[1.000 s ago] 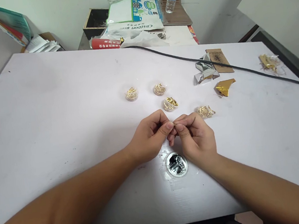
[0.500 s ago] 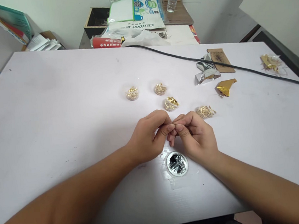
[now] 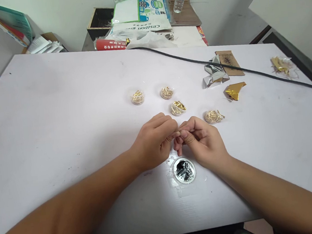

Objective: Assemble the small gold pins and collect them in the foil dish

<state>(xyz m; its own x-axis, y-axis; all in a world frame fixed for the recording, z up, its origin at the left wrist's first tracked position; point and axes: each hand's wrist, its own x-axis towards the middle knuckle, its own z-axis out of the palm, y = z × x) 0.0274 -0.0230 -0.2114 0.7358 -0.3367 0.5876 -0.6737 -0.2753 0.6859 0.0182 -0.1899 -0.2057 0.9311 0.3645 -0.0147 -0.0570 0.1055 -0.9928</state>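
Two hands pinch a tiny gold pin over a white desk

On the desk [image 3: 61,115], the left hand [image 3: 153,145] and right hand [image 3: 203,143] meet fingertip to fingertip, seemingly pinching one barely visible pin [image 3: 180,131] between them. A slip could drop it among the four pin piles [image 3: 178,108] just beyond, or into the round metal dish [image 3: 184,170] near the wrists.

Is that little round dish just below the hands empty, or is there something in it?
Not empty. The round dish, on the white table just below both hands, holds a small heap of silvery metal pieces against its dark bottom. What they are is too small to tell.
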